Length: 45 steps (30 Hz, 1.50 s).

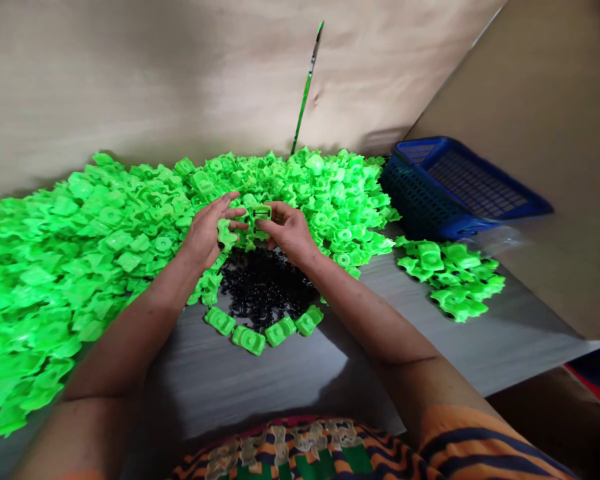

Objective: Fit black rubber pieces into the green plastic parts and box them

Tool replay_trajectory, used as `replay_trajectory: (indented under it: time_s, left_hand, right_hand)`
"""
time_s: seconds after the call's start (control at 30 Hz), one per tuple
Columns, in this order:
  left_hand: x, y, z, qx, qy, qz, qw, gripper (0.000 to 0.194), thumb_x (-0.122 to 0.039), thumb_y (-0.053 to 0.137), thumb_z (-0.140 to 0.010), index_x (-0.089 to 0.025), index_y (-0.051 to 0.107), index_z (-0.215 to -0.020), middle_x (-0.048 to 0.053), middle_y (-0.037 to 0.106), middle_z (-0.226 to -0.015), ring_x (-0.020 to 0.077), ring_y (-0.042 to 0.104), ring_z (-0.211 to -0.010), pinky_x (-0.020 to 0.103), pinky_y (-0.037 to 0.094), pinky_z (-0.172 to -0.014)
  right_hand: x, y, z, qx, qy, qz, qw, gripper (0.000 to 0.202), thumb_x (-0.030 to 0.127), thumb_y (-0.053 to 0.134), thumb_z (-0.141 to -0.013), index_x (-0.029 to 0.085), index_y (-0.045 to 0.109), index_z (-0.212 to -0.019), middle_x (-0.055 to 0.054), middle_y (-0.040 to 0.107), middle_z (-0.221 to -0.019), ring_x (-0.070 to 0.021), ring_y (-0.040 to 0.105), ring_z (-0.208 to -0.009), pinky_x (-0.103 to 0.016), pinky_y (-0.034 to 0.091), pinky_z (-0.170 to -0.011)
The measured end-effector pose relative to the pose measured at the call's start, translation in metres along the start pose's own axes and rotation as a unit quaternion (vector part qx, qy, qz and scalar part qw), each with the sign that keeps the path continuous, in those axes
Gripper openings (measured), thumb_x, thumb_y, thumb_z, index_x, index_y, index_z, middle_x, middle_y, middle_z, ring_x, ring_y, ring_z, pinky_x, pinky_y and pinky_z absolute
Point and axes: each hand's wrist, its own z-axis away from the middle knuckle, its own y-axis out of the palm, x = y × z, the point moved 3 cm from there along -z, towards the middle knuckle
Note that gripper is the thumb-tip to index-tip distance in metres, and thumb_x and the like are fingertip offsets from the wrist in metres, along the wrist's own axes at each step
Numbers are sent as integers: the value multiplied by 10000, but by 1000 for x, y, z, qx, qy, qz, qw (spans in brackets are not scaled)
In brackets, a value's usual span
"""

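Just above a heap of small black parts (267, 287), my right hand (293, 233) pinches a green plastic car-shaped piece (261, 213) between thumb and fingers, with its open underside showing. My left hand (209, 227) is beside it, fingers spread toward that piece, and another green piece (226, 235) rests against its palm and lower fingers. Four-like rows aside, several green car bodies (249, 339) lie in a curve along the near edge of the black heap. A large pile of green pieces (105, 220) spreads behind and left of my hands.
A blue basket (440, 187) stands tilted at the back right. In front of it, a smaller group of green pieces (450, 277) lies on the grey table (480, 360). A thin green and dark rod (305, 97) rises behind the pile near the wall.
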Motion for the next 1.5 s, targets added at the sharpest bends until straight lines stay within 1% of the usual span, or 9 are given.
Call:
replay_trajectory:
  time_s: [0.1,0.23,0.37,0.5,0.8,0.97,1.17,1.33,1.5]
  left_hand:
    - [1,1,-1,10,0,10,1000,527,-321,759,-721,-193,722,-1232,103,787,-1048,186,747,-767,223,495,-538]
    - [0,6,4,-15,26,3,1000,537,-207,722,-590,-182,743,-1126,73,761,-994,170,715,-762,217,464,-527]
    - [-8,9,8,-36,99,-32,994,287,-297,799,-593,-199,724,-852,-7,660,-702,144,620,-596,231,384,-446]
    - [-13,8,9,-33,154,-81,984,237,-364,840,-661,-211,673,-730,-58,538,-499,112,477,-440,281,429,-511]
    - [-11,13,17,-66,191,-81,976,404,-512,804,-801,-207,602,-630,-5,616,-626,124,594,-640,263,501,-678]
    - [-9,19,26,-62,185,-98,976,457,-593,867,-731,-212,638,-624,-22,615,-579,94,475,-486,250,382,-474]
    - [-7,11,16,-80,200,-93,972,439,-566,868,-725,-217,620,-627,-21,629,-573,100,501,-493,242,396,-471]
    - [-11,7,10,-67,197,-56,977,481,-603,881,-711,-223,592,-651,-32,637,-584,124,590,-510,249,479,-507]
    - [-16,9,13,-25,258,-66,964,536,-665,841,-763,-209,592,-633,-23,637,-582,138,657,-576,281,573,-662]
  right_hand:
    - [-1,1,1,-27,-18,75,997,236,385,766,-804,212,607,-814,76,466,-628,-98,484,-570,-221,426,-497]
    - [-6,9,5,-14,6,84,996,296,331,723,-813,231,481,-674,79,442,-576,-92,488,-501,-213,419,-437]
    - [-6,17,9,39,65,18,997,267,326,733,-823,222,504,-733,68,560,-602,-118,626,-485,-191,430,-371]
    - [-6,22,13,57,81,-41,994,390,425,854,-780,203,534,-769,80,584,-623,-101,653,-483,-159,459,-361]
    - [-11,39,22,66,100,-78,990,345,376,821,-785,208,520,-790,83,600,-599,-90,614,-475,-171,507,-360]
    - [-1,47,29,158,81,-142,974,274,337,745,-774,217,507,-835,62,645,-675,-102,653,-528,-180,560,-428]
    - [-5,47,28,184,133,-226,947,157,259,632,-822,224,509,-914,87,539,-626,-142,703,-579,-223,603,-500]
    - [-1,50,32,181,105,-271,940,350,473,761,-876,229,548,-1010,80,580,-674,-138,701,-608,-230,611,-530]
    - [4,53,38,179,102,-267,941,672,572,969,-661,231,559,-1069,68,643,-810,-129,710,-659,-228,614,-537]
